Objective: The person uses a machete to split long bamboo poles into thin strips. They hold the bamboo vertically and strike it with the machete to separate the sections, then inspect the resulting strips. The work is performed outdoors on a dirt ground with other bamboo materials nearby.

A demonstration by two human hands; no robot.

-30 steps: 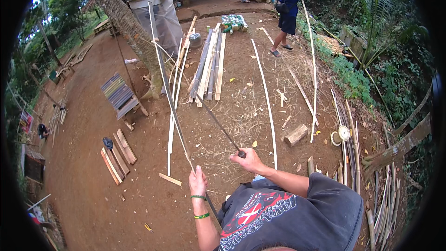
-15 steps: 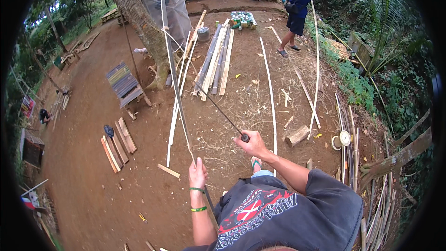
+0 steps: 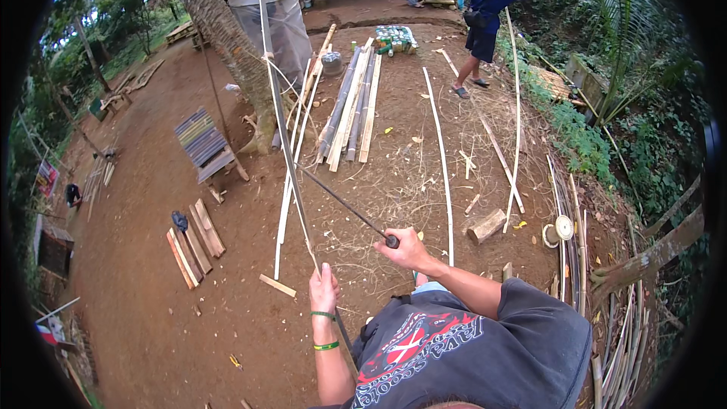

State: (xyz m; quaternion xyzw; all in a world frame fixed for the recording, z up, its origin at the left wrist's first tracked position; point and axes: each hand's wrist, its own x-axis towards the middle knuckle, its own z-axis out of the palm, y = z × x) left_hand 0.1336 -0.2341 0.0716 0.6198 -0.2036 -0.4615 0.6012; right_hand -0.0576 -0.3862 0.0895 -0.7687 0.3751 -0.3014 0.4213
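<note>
My left hand [image 3: 323,286] is closed around a long, narrow bamboo strip [image 3: 288,148], which rises away from me toward the tree and also runs back beneath my left forearm. Loose slivers curl from the strip's upper part. In my right hand [image 3: 410,249] is the dark handle of a long, thin-bladed knife [image 3: 342,201]. Its blade slants up to the left, and the tip reaches beside the strip, well beyond my left hand. Whether the blade touches the strip, I cannot tell.
Split bamboo pieces [image 3: 353,106] lie ahead near a tree trunk [image 3: 227,38]. Wooden slats [image 3: 204,238] lie left of me, below a small slatted bench [image 3: 203,140]. A log block [image 3: 486,226] sits to the right. A person in dark blue [image 3: 485,23] stands farther off; shavings litter the ground.
My right hand has come slightly nearer and to the left, bringing the knife tip closer to the bamboo strip. My left hand keeps its grip. The whole view has shifted slightly.
</note>
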